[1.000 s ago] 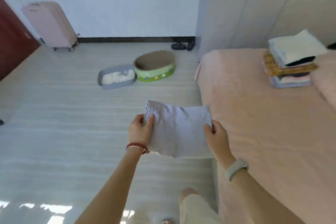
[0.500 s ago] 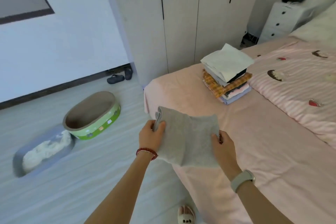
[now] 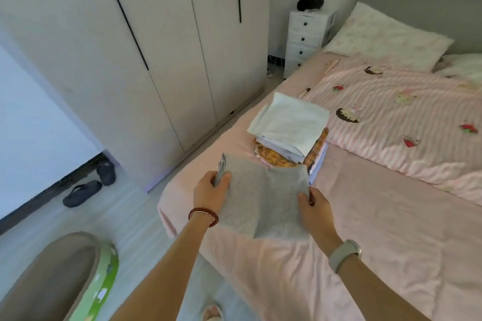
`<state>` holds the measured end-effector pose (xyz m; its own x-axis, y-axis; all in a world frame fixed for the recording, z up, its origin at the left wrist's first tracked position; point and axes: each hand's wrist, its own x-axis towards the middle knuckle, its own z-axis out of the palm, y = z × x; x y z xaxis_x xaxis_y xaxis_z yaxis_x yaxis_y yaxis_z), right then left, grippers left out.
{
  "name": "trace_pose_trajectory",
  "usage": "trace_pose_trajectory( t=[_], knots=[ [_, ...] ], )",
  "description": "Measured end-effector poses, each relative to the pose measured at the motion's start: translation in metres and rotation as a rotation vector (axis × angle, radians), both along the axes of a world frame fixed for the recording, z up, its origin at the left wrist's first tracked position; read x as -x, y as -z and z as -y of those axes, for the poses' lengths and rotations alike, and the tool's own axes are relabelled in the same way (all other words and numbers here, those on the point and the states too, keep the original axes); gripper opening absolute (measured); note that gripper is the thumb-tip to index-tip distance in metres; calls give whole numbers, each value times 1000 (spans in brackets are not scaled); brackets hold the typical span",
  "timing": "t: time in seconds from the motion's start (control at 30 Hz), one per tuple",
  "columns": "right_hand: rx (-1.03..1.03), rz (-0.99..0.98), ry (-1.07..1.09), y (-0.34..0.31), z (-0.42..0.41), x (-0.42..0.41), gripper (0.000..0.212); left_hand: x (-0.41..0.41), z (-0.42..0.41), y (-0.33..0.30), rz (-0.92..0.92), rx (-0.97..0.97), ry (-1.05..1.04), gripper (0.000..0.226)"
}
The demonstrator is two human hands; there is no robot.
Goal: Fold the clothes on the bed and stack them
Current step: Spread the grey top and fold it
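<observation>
I see pale wardrobe doors (image 3: 156, 60) with black handle strips, white drawer unit (image 3: 305, 41) beside them, light wood-look floor (image 3: 117, 216), dark skirting (image 3: 52, 190).

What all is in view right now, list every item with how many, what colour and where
folded grey garment: one, grey, held over the near corner of the bed
stack of folded clothes: one, white on top with orange check and pale layers below, on the bed just beyond the garment
bed: one, pink sheet, right half of view
quilt: one, pink striped with cartoon prints, far side of bed
pillow: one, cream, head of bed
wardrobe: one, off-white, left of bed
drawer unit: one, white, black item on top, beside wardrobe
slippers: two, dark, floor by wardrobe
oval tub: one, green rim, lower left floor
left hand: one, red bead bracelet, pinches garment's left edge
right hand: one, pale watch on wrist, grips garment's right edge
</observation>
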<state>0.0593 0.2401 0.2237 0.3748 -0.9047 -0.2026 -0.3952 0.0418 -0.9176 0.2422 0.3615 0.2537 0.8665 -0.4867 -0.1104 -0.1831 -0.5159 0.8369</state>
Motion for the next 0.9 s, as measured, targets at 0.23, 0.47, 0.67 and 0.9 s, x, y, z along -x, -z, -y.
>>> trace_pose_trajectory(
  t=[0.23,0.47,0.67,0.9],
  knots=[
    [24,76,262,-17,35,-80,14,-116,90,-19,22,29,276,22],
    [47,55,447,-25,126,-110,21,-158,221,-14,-98,68,438,23],
    [65,40,488,-14,222,-123,16,-171,322,4,-138,82,459,22],
    [-29,20,557,30,293,-137,24,-188,394,58,-124,18,430,28]
  ],
)
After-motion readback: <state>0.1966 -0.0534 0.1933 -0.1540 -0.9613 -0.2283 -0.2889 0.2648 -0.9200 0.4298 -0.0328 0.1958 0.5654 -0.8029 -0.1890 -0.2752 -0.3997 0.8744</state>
